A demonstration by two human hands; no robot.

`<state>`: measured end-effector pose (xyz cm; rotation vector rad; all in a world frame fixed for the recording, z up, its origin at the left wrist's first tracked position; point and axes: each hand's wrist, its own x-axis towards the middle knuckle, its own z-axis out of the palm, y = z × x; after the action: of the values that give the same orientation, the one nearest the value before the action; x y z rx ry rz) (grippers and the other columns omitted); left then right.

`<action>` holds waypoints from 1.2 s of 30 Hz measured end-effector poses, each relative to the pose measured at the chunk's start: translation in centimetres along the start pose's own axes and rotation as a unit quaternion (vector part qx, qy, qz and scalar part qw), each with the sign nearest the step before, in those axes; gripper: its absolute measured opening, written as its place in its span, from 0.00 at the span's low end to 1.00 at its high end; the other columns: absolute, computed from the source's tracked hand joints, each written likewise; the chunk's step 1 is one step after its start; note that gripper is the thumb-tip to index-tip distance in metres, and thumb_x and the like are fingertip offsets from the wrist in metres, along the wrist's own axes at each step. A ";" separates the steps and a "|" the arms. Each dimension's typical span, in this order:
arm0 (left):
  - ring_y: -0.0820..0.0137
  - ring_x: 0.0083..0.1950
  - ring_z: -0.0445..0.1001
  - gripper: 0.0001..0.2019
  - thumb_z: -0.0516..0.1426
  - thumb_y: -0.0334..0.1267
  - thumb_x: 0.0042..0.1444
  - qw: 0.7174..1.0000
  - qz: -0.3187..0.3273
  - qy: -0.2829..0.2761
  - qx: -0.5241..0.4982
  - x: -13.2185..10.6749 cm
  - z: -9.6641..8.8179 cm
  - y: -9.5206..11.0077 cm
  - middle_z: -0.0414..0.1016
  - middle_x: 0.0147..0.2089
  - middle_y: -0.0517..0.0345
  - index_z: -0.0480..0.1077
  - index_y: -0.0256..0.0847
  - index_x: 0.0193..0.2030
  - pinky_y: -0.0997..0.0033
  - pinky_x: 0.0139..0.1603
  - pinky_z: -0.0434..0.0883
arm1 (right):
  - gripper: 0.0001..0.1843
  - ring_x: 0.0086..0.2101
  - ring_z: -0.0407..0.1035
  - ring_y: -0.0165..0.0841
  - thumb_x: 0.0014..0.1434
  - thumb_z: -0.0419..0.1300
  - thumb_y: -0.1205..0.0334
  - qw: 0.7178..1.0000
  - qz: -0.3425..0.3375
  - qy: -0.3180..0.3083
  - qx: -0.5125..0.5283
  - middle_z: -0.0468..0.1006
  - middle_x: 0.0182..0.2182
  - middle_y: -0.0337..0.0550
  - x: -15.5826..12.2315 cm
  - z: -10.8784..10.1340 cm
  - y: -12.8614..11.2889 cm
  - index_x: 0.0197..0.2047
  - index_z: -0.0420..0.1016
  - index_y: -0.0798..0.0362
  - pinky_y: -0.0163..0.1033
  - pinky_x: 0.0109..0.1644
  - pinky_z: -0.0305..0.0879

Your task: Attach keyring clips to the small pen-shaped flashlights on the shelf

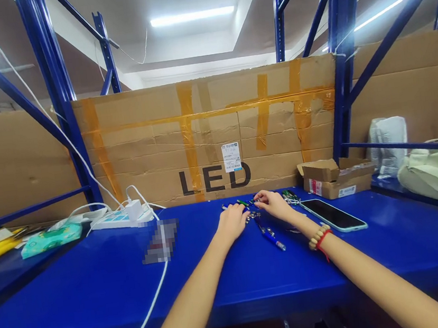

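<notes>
My left hand (232, 221) rests on the blue tabletop with its fingers curled down over a cluster of small metal and coloured pieces; what lies under the fingers is hidden. Close by on the right, my right hand (275, 205) has thumb and fingers drawn together at the far edge of the same cluster, on something too small to name. A green piece (243, 202) shows between the hands. Nearer to me lies a slim blue tube with a metal clasp (274, 239), like a keychain penlight. Several shiny metal bits (254, 215) sit between it and my fingers.
Right of my hands lie a phone (334, 214), a bundle of green-and-metal pieces (290, 195) and an open carton (334, 176). On the left are a power strip (117, 219), a white cable (155, 294) and a teal packet (53, 240). A cardboard wall (147, 162) closes the back.
</notes>
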<state>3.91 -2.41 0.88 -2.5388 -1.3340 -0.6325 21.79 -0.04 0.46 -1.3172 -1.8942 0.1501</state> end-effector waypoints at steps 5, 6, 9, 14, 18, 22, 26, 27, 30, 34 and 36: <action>0.66 0.45 0.69 0.14 0.42 0.41 0.61 0.999 -0.033 -0.019 -0.011 0.0 -0.3 -0.2 0.72 0.44 0.52 0.65 0.40 0.44 0.68 0.43 0.66 | 0.07 0.23 0.70 0.31 0.48 0.59 0.63 0.997 0.044 -0.025 0.065 0.76 0.22 0.44 -0.3 0.1 -0.5 0.31 0.71 0.57 0.34 0.29 0.65; 0.66 0.45 0.69 0.14 0.42 0.41 0.61 0.999 -0.033 -0.019 -0.011 0.0 -0.4 -0.2 0.72 0.44 0.52 0.64 0.40 0.44 0.68 0.43 0.66 | 0.06 0.23 0.70 0.31 0.47 0.60 0.63 0.996 0.049 -0.032 0.070 0.76 0.22 0.44 -0.4 0.2 -0.6 0.30 0.71 0.57 0.34 0.29 0.65; 0.65 0.46 0.69 0.14 0.42 0.41 0.61 1.000 -0.023 -0.011 -0.013 0.0 -0.5 0.0 0.71 0.45 0.52 0.65 0.40 0.43 0.68 0.44 0.65 | 0.06 0.24 0.70 0.32 0.45 0.62 0.63 0.997 0.041 -0.035 0.048 0.77 0.22 0.44 -0.3 0.2 -0.7 0.27 0.74 0.58 0.34 0.30 0.65; 0.67 0.45 0.70 0.12 0.42 0.40 0.61 0.996 -0.027 -0.012 -0.080 0.0 -0.5 0.4 0.72 0.43 0.53 0.64 0.41 0.42 0.69 0.42 0.65 | 0.10 0.27 0.70 0.34 0.42 0.64 0.58 0.998 0.027 0.045 0.022 0.78 0.26 0.46 -0.1 -0.3 -0.9 0.27 0.78 0.57 0.36 0.33 0.64; 0.69 0.38 0.72 0.12 0.41 0.39 0.61 0.981 -0.032 -0.016 -0.189 0.3 0.2 0.2 0.74 0.36 0.57 0.64 0.42 0.41 0.71 0.39 0.66 | 0.18 0.29 0.71 0.33 0.44 0.61 0.52 0.982 0.053 0.044 0.175 0.79 0.28 0.46 -0.1 -0.5 -2.0 0.31 0.78 0.59 0.36 0.34 0.66; 0.70 0.39 0.71 0.12 0.42 0.38 0.60 0.961 -0.014 0.019 -0.276 0.7 1.4 -0.5 0.73 0.39 0.55 0.63 0.41 0.44 0.71 0.41 0.67 | 0.19 0.31 0.71 0.33 0.43 0.61 0.52 0.965 0.016 0.011 0.260 0.79 0.31 0.47 -0.1 -0.1 -3.3 0.32 0.77 0.59 0.38 0.37 0.67; 0.71 0.46 0.69 0.13 0.43 0.37 0.60 0.946 0.016 0.052 -0.319 1.1 1.9 -0.8 0.71 0.46 0.54 0.62 0.41 0.48 0.72 0.45 0.65 | 0.14 0.32 0.71 0.34 0.44 0.61 0.55 0.971 -0.019 0.032 0.236 0.79 0.29 0.47 0.1 -0.1 -3.6 0.30 0.77 0.58 0.39 0.38 0.67; 0.71 0.44 0.69 0.12 0.43 0.37 0.60 0.946 0.013 0.055 -0.318 1.1 1.9 -0.7 0.72 0.44 0.55 0.63 0.41 0.47 0.72 0.45 0.65 | 0.14 0.32 0.71 0.34 0.45 0.60 0.55 0.974 -0.020 0.041 0.223 0.79 0.29 0.47 0.1 -0.2 -3.6 0.29 0.77 0.57 0.39 0.38 0.67; 0.73 0.38 0.69 0.11 0.42 0.37 0.60 0.950 -0.001 0.059 -0.305 1.1 1.6 -0.6 0.72 0.38 0.59 0.63 0.41 0.41 0.74 0.41 0.66 | 0.12 0.31 0.71 0.35 0.46 0.59 0.56 0.979 -0.022 0.050 0.196 0.79 0.28 0.46 0.0 -0.4 -3.4 0.29 0.77 0.56 0.38 0.37 0.66; 0.73 0.40 0.69 0.10 0.42 0.37 0.61 0.960 0.008 0.049 -0.275 0.6 1.3 -1.0 0.71 0.40 0.59 0.62 0.41 0.39 0.75 0.41 0.65 | 0.11 0.31 0.71 0.34 0.47 0.59 0.57 0.986 -0.042 0.036 0.160 0.78 0.28 0.45 -0.2 -0.3 -3.5 0.28 0.77 0.56 0.37 0.35 0.65; 0.72 0.41 0.69 0.10 0.41 0.38 0.61 0.969 0.014 0.035 -0.243 0.3 1.2 -1.3 0.71 0.41 0.57 0.62 0.41 0.39 0.74 0.41 0.64 | 0.11 0.29 0.70 0.33 0.47 0.59 0.57 0.989 -0.045 0.021 0.137 0.78 0.27 0.45 -0.3 -0.2 -3.6 0.27 0.76 0.56 0.36 0.34 0.64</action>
<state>3.33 -0.97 -0.04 -2.8615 -1.2361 -1.1531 19.32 -2.00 2.25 -1.0409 -1.8192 0.3214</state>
